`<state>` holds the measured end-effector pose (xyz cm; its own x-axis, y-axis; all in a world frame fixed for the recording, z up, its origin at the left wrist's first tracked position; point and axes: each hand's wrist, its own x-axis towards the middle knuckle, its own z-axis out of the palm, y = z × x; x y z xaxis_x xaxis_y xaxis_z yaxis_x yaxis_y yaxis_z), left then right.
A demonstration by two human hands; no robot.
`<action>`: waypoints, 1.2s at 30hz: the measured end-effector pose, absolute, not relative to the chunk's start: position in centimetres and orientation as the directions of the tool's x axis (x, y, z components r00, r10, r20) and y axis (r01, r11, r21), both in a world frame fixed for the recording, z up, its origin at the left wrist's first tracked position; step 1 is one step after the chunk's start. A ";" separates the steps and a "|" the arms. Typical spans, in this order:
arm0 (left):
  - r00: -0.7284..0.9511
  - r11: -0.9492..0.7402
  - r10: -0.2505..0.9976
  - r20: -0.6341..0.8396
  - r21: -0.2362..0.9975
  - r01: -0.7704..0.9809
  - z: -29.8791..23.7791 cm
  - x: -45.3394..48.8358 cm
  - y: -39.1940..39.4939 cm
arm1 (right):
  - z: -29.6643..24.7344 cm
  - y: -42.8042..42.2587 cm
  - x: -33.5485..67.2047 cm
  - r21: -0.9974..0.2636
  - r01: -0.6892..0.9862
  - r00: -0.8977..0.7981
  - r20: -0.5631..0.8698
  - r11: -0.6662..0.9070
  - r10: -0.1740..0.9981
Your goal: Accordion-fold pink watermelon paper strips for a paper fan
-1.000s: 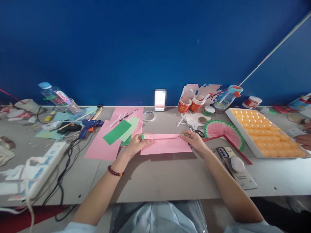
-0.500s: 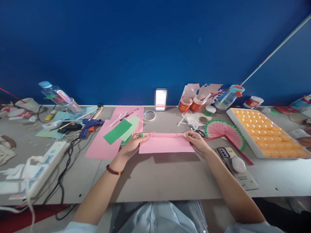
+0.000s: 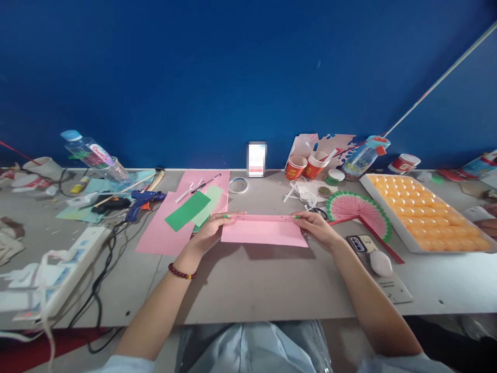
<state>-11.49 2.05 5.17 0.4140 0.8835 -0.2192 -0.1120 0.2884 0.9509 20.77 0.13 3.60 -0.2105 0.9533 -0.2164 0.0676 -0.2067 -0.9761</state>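
A sheet of pink paper (image 3: 264, 233) is stretched between my two hands above the table. Its far edge is folded over into a narrow strip with small dark dots and green ends. My left hand (image 3: 212, 228) is closed on the left end, thumb on top. At the right end, my right hand (image 3: 316, 227) pinches the fold in the same way. Just beyond my right hand lie black-handled scissors (image 3: 319, 213). To the right is a pleated watermelon-patterned paper fan (image 3: 349, 210) with red sticks.
Pink sheets (image 3: 157, 233) and green paper (image 3: 188, 211) lie left, near a blue glue gun (image 3: 143, 203) and a power strip (image 3: 73, 274). A tape roll (image 3: 238, 185), red paper cups (image 3: 295, 167), a phone (image 3: 360, 243) and a tray of orange balls (image 3: 423, 212) stand around.
The pink paper has shifted slightly left and its right end has dipped a little. My fingers have moved slightly along the fold; both hands still hold it.
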 end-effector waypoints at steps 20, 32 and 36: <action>0.396 0.345 0.879 -0.265 0.927 -0.146 5.0 -11.6 2.2 | 2.7 0.5 20.4 -0.956 0.293 -0.161 -0.023 0.026 0.987; 0.373 0.401 0.875 -0.307 0.892 -0.207 5.0 -11.4 2.2 | 2.4 0.3 20.1 -0.932 0.360 -0.105 -0.006 0.033 0.994; 0.373 0.424 0.869 -0.326 0.878 -0.221 5.2 -11.5 2.2 | 2.7 0.3 20.3 -0.966 0.260 -0.099 -0.024 0.003 0.995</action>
